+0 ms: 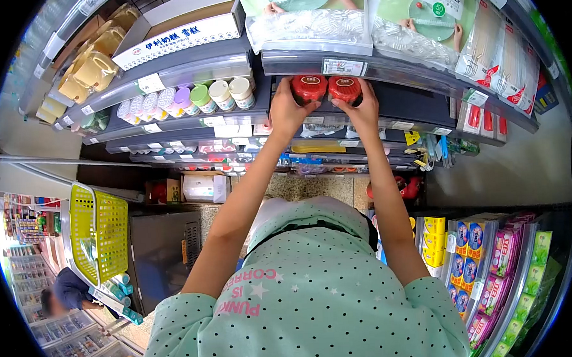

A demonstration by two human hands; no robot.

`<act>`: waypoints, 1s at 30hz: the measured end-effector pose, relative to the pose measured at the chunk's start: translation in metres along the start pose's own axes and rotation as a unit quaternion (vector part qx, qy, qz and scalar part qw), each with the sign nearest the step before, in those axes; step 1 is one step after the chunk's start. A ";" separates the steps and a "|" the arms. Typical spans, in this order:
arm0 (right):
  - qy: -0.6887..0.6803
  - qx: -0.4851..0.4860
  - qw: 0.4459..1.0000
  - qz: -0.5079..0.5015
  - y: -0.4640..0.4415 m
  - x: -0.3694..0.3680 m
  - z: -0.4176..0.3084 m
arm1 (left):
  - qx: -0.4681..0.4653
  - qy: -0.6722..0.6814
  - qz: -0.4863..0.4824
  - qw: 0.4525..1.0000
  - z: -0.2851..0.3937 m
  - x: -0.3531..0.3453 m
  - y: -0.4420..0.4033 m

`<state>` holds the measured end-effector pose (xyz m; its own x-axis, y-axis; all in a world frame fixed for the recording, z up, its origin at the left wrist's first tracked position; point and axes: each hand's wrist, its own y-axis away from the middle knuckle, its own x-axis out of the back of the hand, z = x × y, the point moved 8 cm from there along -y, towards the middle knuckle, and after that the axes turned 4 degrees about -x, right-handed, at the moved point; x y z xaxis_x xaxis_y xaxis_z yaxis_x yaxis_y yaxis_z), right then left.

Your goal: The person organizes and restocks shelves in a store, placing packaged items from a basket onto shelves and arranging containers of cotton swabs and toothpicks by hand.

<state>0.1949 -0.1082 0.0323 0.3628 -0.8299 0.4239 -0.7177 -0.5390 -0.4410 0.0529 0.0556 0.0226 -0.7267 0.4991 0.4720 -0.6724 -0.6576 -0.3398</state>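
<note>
Two red-lidded jars stand side by side at the shelf in front of me. My left hand (287,109) is closed around the left jar (309,88), with the thumb along its near side. The right jar (345,90) is gripped by my right hand (362,109), fingers round its outer side. Whether the jars rest on the dark shelf (391,104) or are slightly raised, I cannot tell. To their left on the same level is a row of small tubs with white, purple and green lids (199,96).
Overhead, a shelf edge with a price label (345,67) carries bagged plastic goods (308,34) and a white carton (181,36). A yellow-green basket (100,231) hangs at left, near another person (74,290). Boxed goods (468,260) fill the shelf at lower right.
</note>
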 end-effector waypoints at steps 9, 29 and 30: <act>0.016 0.029 0.995 0.094 0.023 0.013 -0.017 | -0.119 -0.105 0.095 0.983 0.040 0.021 0.032; -0.117 0.102 0.988 0.003 0.068 -0.019 -0.178 | -0.077 -0.051 0.219 0.971 0.095 0.134 0.113; -0.129 0.106 0.986 -0.013 0.068 -0.025 -0.183 | -0.073 -0.043 0.221 0.971 0.093 0.142 0.115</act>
<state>0.0282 -0.0975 0.1369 0.5379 -0.8100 0.2337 -0.5762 -0.5556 -0.5994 -0.1140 -0.0012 0.1258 -0.9389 0.1318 0.3180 -0.3138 -0.7072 -0.6335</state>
